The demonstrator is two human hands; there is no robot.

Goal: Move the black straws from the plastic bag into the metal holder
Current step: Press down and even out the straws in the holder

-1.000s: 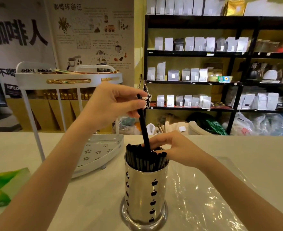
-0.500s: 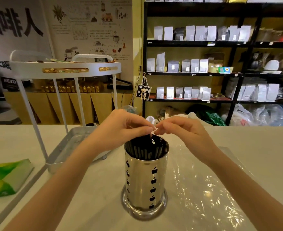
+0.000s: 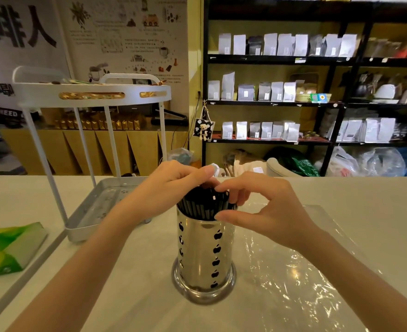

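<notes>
The black straws (image 3: 206, 207) stood packed upright in the metal holder (image 3: 203, 255), their tops just above its rim, and the holder stood on the white counter (image 3: 137, 271) at the near edge of the clear plastic bag (image 3: 293, 271), which lay flat and looked empty. Both hands were at the mouth of the holder: the left hand (image 3: 171, 188) curled over the far left of the bundle with its fingertips on the straw tops, the right hand (image 3: 259, 202) partly open, thumb at the rim and forefinger arched over the straws. Neither hand appeared to grip a single straw; whether one was pinched could not be told. The step in hand seemed to be the last settling of the bundle. The next move likely called for pressing any raised straws level and withdrawing both hands without tipping the holder.
</notes>
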